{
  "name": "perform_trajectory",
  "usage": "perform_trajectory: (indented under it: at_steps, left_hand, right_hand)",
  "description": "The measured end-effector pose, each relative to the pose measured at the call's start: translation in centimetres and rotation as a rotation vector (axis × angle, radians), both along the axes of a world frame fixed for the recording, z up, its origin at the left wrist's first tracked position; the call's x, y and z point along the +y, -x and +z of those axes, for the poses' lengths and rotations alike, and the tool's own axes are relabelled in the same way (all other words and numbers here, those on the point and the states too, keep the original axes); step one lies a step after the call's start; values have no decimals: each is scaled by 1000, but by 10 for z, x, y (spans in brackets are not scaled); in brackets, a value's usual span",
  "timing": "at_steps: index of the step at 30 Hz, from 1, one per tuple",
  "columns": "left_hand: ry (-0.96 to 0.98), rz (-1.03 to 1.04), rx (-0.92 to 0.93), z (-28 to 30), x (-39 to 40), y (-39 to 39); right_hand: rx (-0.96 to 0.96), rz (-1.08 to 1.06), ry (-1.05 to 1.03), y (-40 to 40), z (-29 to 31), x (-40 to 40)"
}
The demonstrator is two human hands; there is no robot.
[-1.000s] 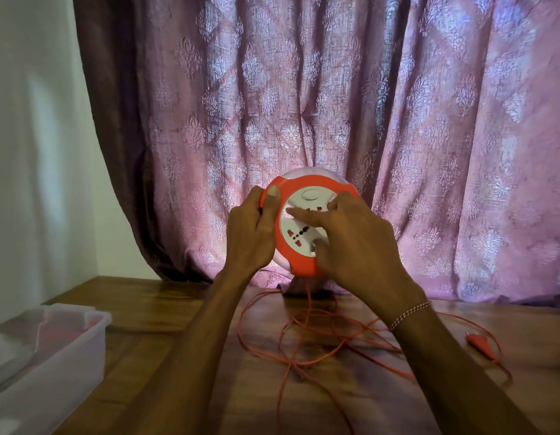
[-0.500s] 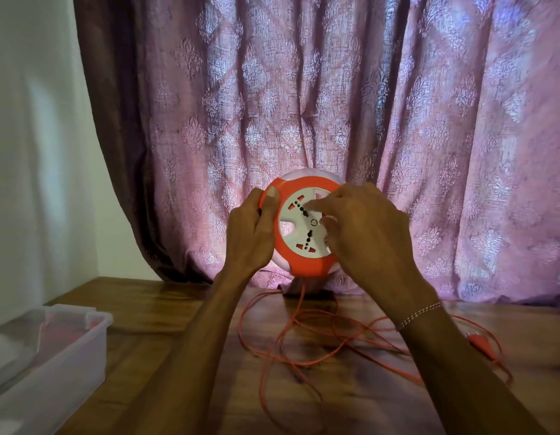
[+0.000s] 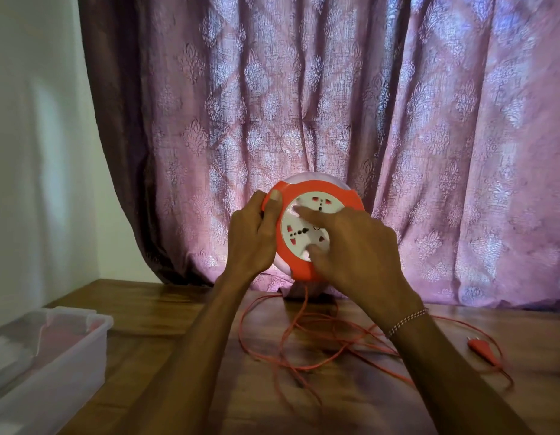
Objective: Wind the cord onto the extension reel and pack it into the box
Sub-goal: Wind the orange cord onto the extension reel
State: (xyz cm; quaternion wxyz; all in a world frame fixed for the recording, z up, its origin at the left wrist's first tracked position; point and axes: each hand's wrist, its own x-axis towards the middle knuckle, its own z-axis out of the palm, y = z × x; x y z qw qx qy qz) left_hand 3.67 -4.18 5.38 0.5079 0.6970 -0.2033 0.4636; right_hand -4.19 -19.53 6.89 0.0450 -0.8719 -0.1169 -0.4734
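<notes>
I hold a round orange and white extension reel upright above the wooden table, its white socket face towards me. My left hand grips its left rim, thumb on the orange ring. My right hand lies on the socket face, index finger pressed across it, thumb at the lower edge. A thin orange cord drops from the reel's underside and lies in loose loops on the table. Its orange plug rests at the right. A clear plastic box stands at the lower left.
A patterned purple curtain hangs right behind the reel, down to the table's back edge. A white wall is at the left. The wooden table runs across the whole lower view.
My right hand has turned the socket face round, fingers shifting from its upper right to across the middle and lower edge. The cord loops on the table have shifted slightly. My left hand stayed put.
</notes>
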Motion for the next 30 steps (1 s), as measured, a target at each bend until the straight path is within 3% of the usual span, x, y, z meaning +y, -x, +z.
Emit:
perform_trajectory:
  at_steps: [3,12,19,23,30]
  left_hand:
    - [6,-12,9,0,0,0]
    - [5,-18,19,-1,0,-1]
    - [28,-37,11,0,3,-2]
    - [36,-48,-4,1,2,0]
    - [38,-9,-34,0,1,1]
  right_hand:
    - [-63,-63,-122,-2,0,2]
    - [-160,-106,-100,15,8,0]
    - [41,100,56,15,14,-7]
    - [109,63,209,12,13,-4]
    - [37,41,163,2,3,-4]
